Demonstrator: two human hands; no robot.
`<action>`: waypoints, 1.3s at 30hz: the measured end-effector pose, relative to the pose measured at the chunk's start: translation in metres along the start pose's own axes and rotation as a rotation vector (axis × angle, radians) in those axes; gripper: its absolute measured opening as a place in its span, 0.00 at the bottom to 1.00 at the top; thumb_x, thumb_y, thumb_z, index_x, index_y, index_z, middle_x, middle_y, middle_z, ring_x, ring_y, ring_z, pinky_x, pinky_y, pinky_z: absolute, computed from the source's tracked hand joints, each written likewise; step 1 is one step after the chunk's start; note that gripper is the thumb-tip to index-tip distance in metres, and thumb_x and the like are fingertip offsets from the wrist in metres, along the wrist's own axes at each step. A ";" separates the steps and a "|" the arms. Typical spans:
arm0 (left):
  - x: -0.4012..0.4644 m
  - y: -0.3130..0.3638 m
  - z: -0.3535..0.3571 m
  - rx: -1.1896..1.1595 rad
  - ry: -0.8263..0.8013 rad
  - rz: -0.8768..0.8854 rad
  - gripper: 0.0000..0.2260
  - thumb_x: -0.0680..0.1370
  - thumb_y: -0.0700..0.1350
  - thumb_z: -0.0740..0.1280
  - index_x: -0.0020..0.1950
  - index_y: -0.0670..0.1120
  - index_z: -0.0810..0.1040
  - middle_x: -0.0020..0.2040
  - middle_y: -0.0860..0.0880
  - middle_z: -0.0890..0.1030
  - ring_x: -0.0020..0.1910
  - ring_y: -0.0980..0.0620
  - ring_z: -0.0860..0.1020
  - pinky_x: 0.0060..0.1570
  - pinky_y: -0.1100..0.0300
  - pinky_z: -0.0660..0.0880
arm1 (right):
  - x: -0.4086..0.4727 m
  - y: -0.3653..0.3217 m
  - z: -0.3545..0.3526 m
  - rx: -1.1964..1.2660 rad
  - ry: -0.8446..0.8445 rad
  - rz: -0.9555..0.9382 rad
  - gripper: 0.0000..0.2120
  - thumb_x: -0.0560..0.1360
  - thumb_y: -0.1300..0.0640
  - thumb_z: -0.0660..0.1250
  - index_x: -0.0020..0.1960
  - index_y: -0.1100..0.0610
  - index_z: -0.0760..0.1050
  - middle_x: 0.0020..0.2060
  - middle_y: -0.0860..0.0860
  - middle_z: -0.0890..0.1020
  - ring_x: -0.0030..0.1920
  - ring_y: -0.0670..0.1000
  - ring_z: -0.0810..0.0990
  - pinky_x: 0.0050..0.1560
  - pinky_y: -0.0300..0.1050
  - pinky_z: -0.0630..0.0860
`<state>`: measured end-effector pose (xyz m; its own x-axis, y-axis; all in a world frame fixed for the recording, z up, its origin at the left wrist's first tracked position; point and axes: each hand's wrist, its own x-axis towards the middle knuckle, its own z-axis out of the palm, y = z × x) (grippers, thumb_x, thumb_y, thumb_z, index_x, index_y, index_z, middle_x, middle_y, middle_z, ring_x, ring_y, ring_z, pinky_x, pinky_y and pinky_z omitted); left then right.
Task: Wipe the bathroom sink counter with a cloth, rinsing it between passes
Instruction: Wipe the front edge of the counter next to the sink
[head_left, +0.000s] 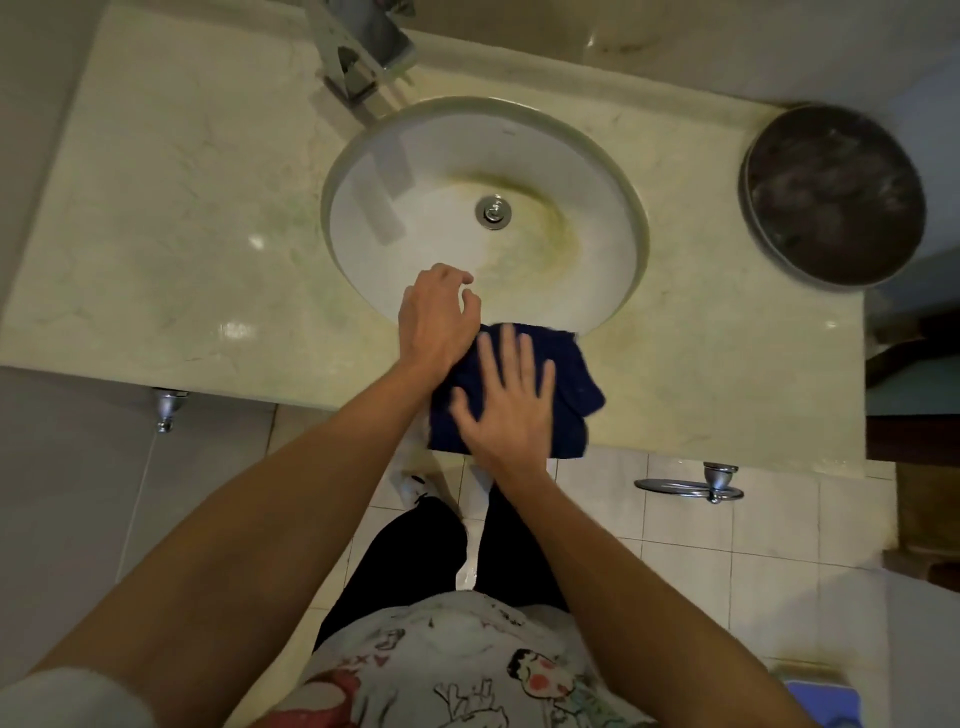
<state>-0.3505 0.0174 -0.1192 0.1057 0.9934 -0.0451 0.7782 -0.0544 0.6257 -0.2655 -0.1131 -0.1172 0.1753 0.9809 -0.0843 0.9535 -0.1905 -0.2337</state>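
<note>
A dark blue cloth (571, 379) lies on the front strip of the pale marble counter (182, 234), just below the round white sink (441, 156), and hangs a little over the counter's front edge. My right hand (506, 400) presses flat on the cloth with fingers spread and straight. My left hand (436, 317) is at the cloth's left edge by the sink rim, fingers loosely curled and holding nothing. A chrome faucet (358, 67) stands behind the basin. I see no water running.
A round dark metal bin (834, 195) sits on the counter's right end. The basin has a yellowish stain around its drain (493, 210). A chrome towel ring (691, 486) and a valve (166, 410) hang below the counter. Tiled floor lies beneath.
</note>
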 end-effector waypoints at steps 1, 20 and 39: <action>-0.004 0.001 0.004 0.017 0.003 0.012 0.14 0.80 0.42 0.62 0.61 0.42 0.82 0.60 0.46 0.81 0.60 0.45 0.77 0.61 0.51 0.72 | 0.000 0.023 -0.004 -0.047 -0.007 -0.002 0.36 0.79 0.37 0.55 0.83 0.52 0.56 0.83 0.54 0.54 0.82 0.56 0.51 0.79 0.63 0.51; 0.026 0.113 0.060 -0.248 -0.612 -0.131 0.29 0.78 0.48 0.69 0.79 0.49 0.67 0.76 0.48 0.71 0.74 0.48 0.69 0.70 0.55 0.67 | 0.085 0.204 -0.088 0.154 -0.107 -0.029 0.26 0.81 0.52 0.61 0.79 0.52 0.64 0.75 0.50 0.67 0.73 0.54 0.65 0.70 0.55 0.60; 0.043 0.155 0.018 0.105 -0.601 0.304 0.10 0.72 0.43 0.74 0.44 0.52 0.74 0.46 0.54 0.80 0.45 0.49 0.79 0.43 0.51 0.76 | 0.108 0.230 -0.146 0.285 -0.184 -0.081 0.09 0.70 0.53 0.78 0.45 0.52 0.78 0.42 0.48 0.77 0.41 0.51 0.76 0.43 0.51 0.74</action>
<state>-0.2140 0.0494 -0.0381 0.6312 0.7052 -0.3228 0.7120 -0.3618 0.6018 0.0084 -0.0450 -0.0386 0.0300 0.9748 -0.2212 0.8513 -0.1409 -0.5054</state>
